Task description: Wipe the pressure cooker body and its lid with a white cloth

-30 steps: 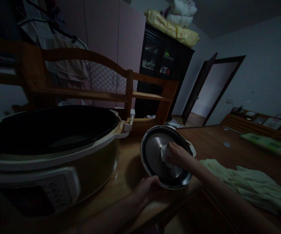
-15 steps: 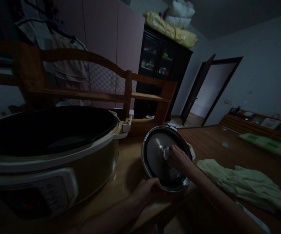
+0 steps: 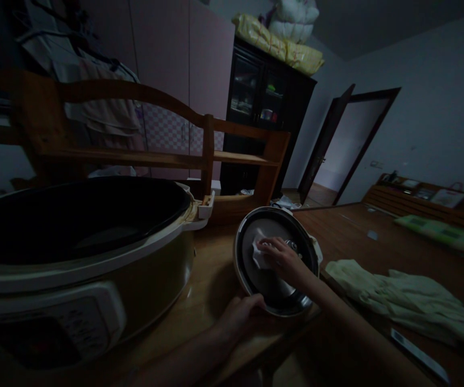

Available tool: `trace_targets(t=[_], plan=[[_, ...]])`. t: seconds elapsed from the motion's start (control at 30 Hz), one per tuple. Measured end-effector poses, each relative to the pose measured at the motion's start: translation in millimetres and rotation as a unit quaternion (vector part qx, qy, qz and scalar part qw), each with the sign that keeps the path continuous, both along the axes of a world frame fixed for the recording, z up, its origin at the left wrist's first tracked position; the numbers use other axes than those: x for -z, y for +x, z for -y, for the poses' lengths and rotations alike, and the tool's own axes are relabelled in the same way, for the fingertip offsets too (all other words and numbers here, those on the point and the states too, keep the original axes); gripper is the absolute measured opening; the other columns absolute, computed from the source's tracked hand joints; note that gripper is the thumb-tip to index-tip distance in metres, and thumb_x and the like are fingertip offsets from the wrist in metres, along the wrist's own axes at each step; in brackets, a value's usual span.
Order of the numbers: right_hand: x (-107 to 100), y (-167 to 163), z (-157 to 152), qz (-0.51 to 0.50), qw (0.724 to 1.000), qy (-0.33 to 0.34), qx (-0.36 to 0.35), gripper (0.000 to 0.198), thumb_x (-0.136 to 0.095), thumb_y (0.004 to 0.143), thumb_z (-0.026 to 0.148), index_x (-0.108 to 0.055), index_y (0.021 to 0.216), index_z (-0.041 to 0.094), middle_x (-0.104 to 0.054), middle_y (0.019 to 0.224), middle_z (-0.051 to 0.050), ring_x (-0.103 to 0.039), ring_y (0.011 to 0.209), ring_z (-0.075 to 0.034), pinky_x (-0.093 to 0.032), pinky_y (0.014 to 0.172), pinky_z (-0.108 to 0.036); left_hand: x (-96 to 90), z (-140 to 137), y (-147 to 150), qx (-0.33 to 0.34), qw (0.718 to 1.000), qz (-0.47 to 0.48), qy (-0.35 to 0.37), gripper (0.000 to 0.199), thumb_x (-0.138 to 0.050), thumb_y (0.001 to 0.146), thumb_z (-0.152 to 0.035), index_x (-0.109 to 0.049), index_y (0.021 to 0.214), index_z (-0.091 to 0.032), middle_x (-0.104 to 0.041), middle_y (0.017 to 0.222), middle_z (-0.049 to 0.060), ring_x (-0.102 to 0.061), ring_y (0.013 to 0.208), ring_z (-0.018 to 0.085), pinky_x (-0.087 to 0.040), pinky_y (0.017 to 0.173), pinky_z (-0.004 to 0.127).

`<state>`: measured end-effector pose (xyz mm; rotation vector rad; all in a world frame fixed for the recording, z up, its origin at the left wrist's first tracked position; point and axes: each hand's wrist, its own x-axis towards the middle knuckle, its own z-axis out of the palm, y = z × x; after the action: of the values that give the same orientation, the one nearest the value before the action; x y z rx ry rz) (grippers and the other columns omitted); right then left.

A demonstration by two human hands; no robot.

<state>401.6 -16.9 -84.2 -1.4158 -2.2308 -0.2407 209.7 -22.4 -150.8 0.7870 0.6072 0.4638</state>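
A round rice cooker lid stands tilted on the wooden table, its metal inner side facing me. My left hand grips its lower left rim, thumb over the edge and the other fingers hidden behind. Against the inner plate, my right hand presses a crumpled white tissue under its fingers. To the left stands the big rice cooker without its lid, its dark inner pot showing and a control panel on the front.
A wooden rail shelf runs behind the cooker. Right of the table lie a pale green cloth and a white flat object. Further back are a dark cabinet and an open door.
My right hand has slid the tissue left across the lid's inner plate, and a small round fitting now shows to the right of the hand. My left hand keeps its hold.
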Motion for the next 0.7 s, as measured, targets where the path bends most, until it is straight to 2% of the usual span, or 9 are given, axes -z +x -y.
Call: trace_targets(t=[0.1,0.23,0.3,0.43,0.6,0.7], plan=[[0.3,-2.5,5.6,0.022,0.999,-0.032,-0.025,0.042,-0.05,0.088,-0.001,-0.057,0.121,0.024,-0.057,0.127,-0.007,-0.05,0.117,-0.023,-0.045,0.099,-0.038,-5.4,0.5,0.1,-0.008,1.0,-0.002,-0.001,0.019,-0.063,0.06,-0.022,-0.074,0.07,-0.01,-0.074,0.079,0.008,-0.067,0.079,0.021,-0.055,0.077,0.032],[6.8,-4.0,15.0,0.061,0.996,-0.066,-0.019,0.032,-0.052,0.084,-0.002,-0.059,0.106,0.021,-0.061,0.105,-0.006,-0.055,0.1,-0.022,-0.049,0.085,-0.033,-7.0,0.4,-0.1,-0.016,1.0,0.002,0.0,0.02,-0.064,0.058,-0.021,-0.074,0.073,-0.013,-0.075,0.079,0.006,-0.067,0.082,0.021,-0.055,0.077,0.031],[11.2,-2.0,21.6,0.065,0.995,-0.075,-0.006,0.028,-0.053,0.083,-0.001,-0.058,0.101,0.02,-0.061,0.1,-0.006,-0.055,0.096,-0.021,-0.048,0.082,-0.031,-5.5,0.3,-0.5,-0.013,1.0,0.004,0.0,0.02,-0.064,0.059,-0.022,-0.075,0.074,-0.013,-0.075,0.079,0.006,-0.067,0.081,0.021,-0.055,0.078,0.032],[17.6,12.1,37.7,0.04,0.995,-0.083,0.046,0.029,-0.054,0.083,0.001,-0.055,0.105,0.021,-0.06,0.102,-0.005,-0.058,0.093,-0.019,-0.048,0.081,-0.028,-3.3,0.4,-1.9,-0.005,1.0,0.003,-0.004,0.021,-0.065,0.06,-0.023,-0.075,0.073,-0.01,-0.075,0.08,0.009,-0.067,0.08,0.021,-0.055,0.08,0.033],[25.4,35.8,43.2,0.024,0.985,-0.016,0.169,0.011,-0.05,0.093,0.012,-0.057,0.093,0.021,-0.061,0.09,-0.005,-0.061,0.08,-0.019,-0.047,0.069,-0.028,-2.6,0.0,-2.8,0.001,1.0,0.006,0.005,0.023,-0.066,0.062,-0.023,-0.076,0.076,-0.009,-0.075,0.082,0.01,-0.067,0.082,0.021,-0.055,0.082,0.033],[30.3,38.6,35.2,0.009,0.98,0.019,0.199,0.011,-0.048,0.097,0.02,-0.057,0.091,0.022,-0.062,0.091,-0.005,-0.062,0.078,-0.019,-0.046,0.067,-0.028,-2.1,-0.3,-2.9,0.005,1.0,0.001,0.006,0.023,-0.066,0.063,-0.024,-0.076,0.076,-0.008,-0.075,0.082,0.01,-0.067,0.081,0.021,-0.055,0.084,0.035]])
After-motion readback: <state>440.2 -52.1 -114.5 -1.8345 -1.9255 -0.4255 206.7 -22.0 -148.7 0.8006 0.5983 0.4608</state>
